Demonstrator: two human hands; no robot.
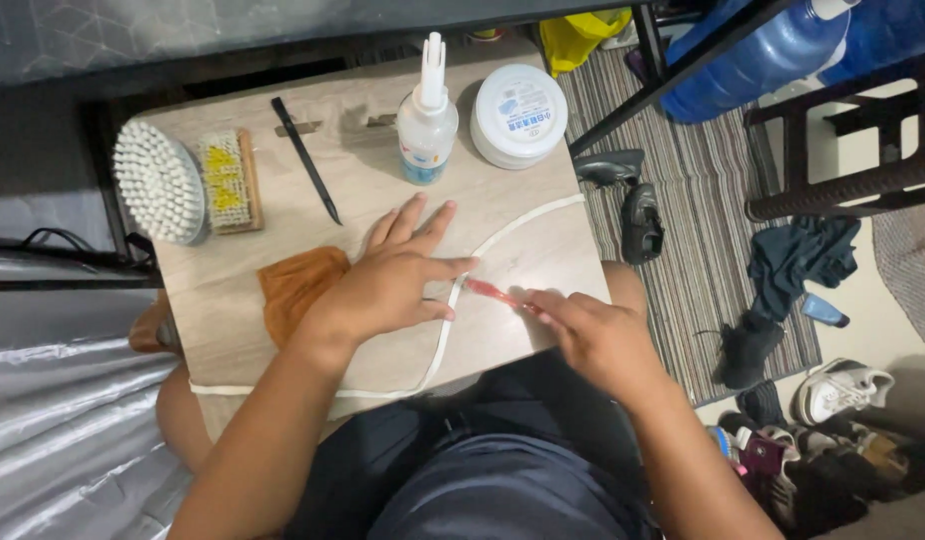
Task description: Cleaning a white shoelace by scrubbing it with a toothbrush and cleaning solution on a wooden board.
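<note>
Left hand lies flat, fingers spread, gripping nothing, pinning the white lace at frame centre so it stays put while the right hand pinches a pink toothbrush against it.

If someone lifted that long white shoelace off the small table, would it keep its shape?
Probably not. The white shoelace curves loosely across the table, so it likely droops. It looks thin and light. The left hand presses it flat, suggesting it slides easily.

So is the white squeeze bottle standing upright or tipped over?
Upright. The white squeeze bottle stands on its base on the table, nozzle pointing up, beside the round white tub.
</note>
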